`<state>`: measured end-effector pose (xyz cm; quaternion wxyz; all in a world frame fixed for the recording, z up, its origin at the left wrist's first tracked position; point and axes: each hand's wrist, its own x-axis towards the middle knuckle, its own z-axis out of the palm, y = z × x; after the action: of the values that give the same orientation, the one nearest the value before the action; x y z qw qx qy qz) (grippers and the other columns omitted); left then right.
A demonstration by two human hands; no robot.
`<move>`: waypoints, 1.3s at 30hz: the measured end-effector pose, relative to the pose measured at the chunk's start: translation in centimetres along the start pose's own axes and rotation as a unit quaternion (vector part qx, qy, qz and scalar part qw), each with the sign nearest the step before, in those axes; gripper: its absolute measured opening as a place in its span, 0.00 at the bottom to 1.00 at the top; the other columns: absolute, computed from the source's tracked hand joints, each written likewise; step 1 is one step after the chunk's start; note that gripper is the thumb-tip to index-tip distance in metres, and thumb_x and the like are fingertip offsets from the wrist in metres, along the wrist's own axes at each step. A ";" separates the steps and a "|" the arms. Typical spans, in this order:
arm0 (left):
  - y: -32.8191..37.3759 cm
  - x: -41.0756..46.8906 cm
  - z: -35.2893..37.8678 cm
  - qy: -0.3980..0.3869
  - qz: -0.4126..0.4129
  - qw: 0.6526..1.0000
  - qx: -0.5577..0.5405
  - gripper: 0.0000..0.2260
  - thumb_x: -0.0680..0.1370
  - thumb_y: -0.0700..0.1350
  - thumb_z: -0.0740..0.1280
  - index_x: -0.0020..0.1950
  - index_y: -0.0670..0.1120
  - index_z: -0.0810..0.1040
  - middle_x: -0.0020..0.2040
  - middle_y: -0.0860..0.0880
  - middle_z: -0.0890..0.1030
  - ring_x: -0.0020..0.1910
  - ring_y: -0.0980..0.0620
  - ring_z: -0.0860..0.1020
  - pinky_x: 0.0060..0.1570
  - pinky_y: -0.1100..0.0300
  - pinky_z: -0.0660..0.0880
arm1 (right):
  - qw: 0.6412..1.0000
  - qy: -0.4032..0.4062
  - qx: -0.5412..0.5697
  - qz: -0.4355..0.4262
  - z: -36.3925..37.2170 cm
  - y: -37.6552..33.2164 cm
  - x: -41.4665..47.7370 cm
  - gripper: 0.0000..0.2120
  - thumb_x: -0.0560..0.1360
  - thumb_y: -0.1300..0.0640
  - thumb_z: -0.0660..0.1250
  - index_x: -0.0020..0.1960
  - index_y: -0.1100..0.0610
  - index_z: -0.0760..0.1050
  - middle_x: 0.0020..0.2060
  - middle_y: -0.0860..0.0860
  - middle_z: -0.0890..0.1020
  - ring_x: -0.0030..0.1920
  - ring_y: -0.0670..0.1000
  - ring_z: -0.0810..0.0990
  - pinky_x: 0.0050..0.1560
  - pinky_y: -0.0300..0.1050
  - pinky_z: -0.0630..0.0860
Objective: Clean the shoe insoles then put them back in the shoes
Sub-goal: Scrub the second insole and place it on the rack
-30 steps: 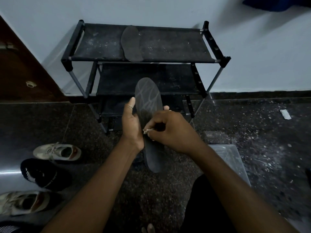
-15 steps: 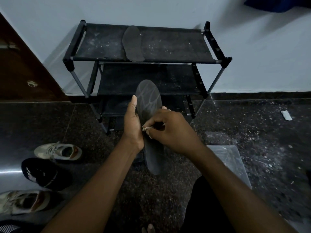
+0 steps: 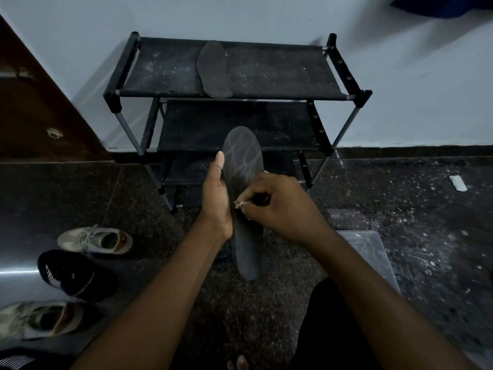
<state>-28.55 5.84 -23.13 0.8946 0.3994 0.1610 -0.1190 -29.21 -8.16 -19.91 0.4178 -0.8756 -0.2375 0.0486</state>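
Observation:
A dark insole (image 3: 243, 156) with pale curved lines stands upright in mid-air before me. My left hand (image 3: 217, 198) holds it from the left side, thumb pointing up along its edge. My right hand (image 3: 277, 206) has its fingers curled round a small pale wad (image 3: 239, 205) that it presses against the insole's middle. A second dark insole (image 3: 214, 69) lies flat on the top shelf of the black shoe rack (image 3: 344, 96). On the floor at left lie two light sneakers (image 3: 98, 240) (image 3: 37, 319) and a black shoe (image 3: 68, 275) between them.
The rack stands against a pale wall. A brown door (image 3: 40, 116) is at far left. A clear plastic box (image 3: 370, 252) sits on the dark speckled floor beside my right forearm. A white scrap (image 3: 458, 182) lies on the floor at right.
The right hand with the wad has slid slightly along the insole's middle. The insole and left hand stay almost where they were.

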 end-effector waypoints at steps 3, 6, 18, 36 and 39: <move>-0.4 -0.1 0.4 -0.016 -0.006 1.000 0.005 0.26 0.85 0.61 0.54 0.62 0.43 0.81 0.55 0.43 0.87 0.52 0.48 0.86 0.46 0.56 0.83 | 0.999 0.050 0.000 0.013 -0.1 0.3 0.2 0.04 0.73 0.61 0.74 0.46 0.53 0.86 0.41 0.43 0.81 0.43 0.41 0.80 0.45 0.36 0.78; -0.5 -0.3 0.5 -0.012 -0.006 1.000 0.000 0.25 0.85 0.60 0.54 0.63 0.43 0.81 0.55 0.43 0.87 0.52 0.48 0.86 0.44 0.56 0.83 | 0.998 0.057 0.001 0.001 0.2 -0.1 0.3 0.05 0.74 0.61 0.74 0.48 0.53 0.86 0.42 0.41 0.81 0.45 0.40 0.80 0.46 0.32 0.76; -0.7 0.1 0.1 -0.002 -0.001 1.000 -0.017 0.27 0.84 0.61 0.56 0.71 0.43 0.77 0.64 0.41 0.83 0.62 0.45 0.83 0.56 0.51 0.81 | 0.999 0.037 0.008 -0.012 0.2 -0.2 0.2 0.05 0.74 0.61 0.73 0.48 0.54 0.86 0.42 0.42 0.81 0.45 0.41 0.80 0.46 0.33 0.77; -0.5 0.7 -0.4 0.010 0.027 0.999 -0.024 0.28 0.84 0.61 0.58 0.73 0.42 0.76 0.68 0.38 0.80 0.68 0.41 0.79 0.68 0.45 0.75 | 1.000 0.007 -0.009 -0.013 0.2 0.0 0.0 0.03 0.73 0.61 0.74 0.44 0.55 0.85 0.39 0.43 0.81 0.41 0.41 0.79 0.43 0.33 0.75; -0.4 0.7 -0.4 0.003 0.026 1.000 -0.015 0.27 0.85 0.60 0.56 0.71 0.43 0.77 0.65 0.41 0.82 0.61 0.46 0.83 0.58 0.52 0.81 | 1.000 0.024 -0.018 -0.007 0.3 0.1 0.1 0.03 0.74 0.60 0.74 0.46 0.54 0.85 0.40 0.41 0.80 0.42 0.40 0.79 0.43 0.31 0.75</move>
<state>-28.14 5.81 -23.91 0.9027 0.3904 0.1555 -0.0921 -29.14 -7.97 -20.19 0.4078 -0.8823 -0.2340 0.0202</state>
